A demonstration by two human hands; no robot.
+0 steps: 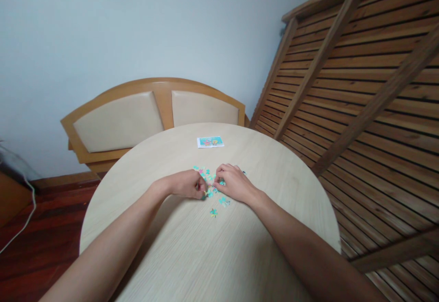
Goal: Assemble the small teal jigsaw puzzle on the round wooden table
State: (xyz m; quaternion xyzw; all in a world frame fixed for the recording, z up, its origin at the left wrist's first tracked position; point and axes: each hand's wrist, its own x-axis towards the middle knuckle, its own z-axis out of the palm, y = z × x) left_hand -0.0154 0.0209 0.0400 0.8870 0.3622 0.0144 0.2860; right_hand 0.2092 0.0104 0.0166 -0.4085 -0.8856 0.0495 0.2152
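Small jigsaw puzzle pieces, mostly turquoise with bits of pink and yellow, lie in a loose cluster on the round table. My left hand is at the cluster's left side, its fingers curled down and closed; what they hold, if anything, is hidden. From the right, my right hand reaches in with bent fingers drawn together among the pieces. Whether a piece sits between those fingertips is too small to tell. Nearer to me, a single turquoise and yellow piece lies apart from the cluster.
Beyond the pieces lies a small picture card with a turquoise scene and white border. The pale wooden table has a curved edge. A padded headboard stands behind it, and a slatted wooden frame leans on the right.
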